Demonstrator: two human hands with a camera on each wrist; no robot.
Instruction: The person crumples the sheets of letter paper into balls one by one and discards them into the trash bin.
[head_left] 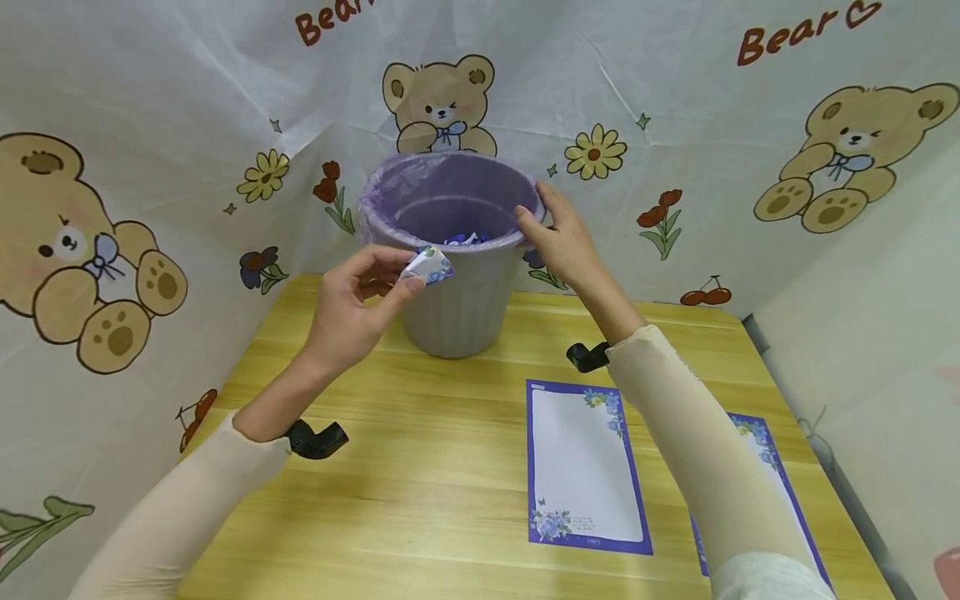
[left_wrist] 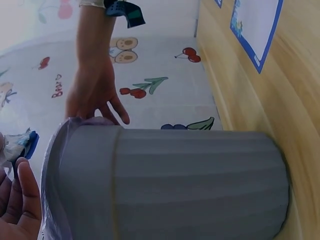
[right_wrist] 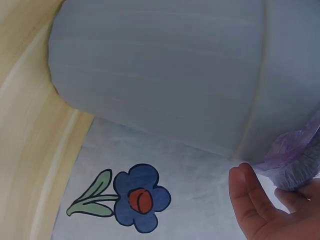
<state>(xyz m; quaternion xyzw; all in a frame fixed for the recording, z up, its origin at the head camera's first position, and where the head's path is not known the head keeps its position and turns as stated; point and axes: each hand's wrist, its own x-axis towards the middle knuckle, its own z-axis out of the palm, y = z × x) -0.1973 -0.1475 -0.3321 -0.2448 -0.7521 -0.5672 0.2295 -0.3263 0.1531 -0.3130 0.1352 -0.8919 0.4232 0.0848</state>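
From where I stand, nearest me on the table [head_left: 375, 467] is a sheet [head_left: 585, 467] with a purple-blue border and printed blue flowers, lying right of the middle. A second sheet [head_left: 772, 458] of the same look lies close to the right edge, partly covered from above by the person's right sleeve [head_left: 675, 433].

Further in, the left hand [head_left: 345, 312] pinches a small folded wad of paper [head_left: 429, 267] between thumb and fingers; white and blue flowers show on it. The wad is held up just beside the near rim of a grey bin [head_left: 457, 300], apart from it and slightly above rim height. The bin stands upright near the table's far edge, left of the middle, lined with a thin purple bag [head_left: 382, 192]. Blue and white scraps [head_left: 467, 239] lie inside.

The right hand [head_left: 562, 237] grips the bin's right rim, thumb over the top and fingers against the outside. Behind everything hangs a white cloth [head_left: 525, 108] printed with bears, flowers and cherries.
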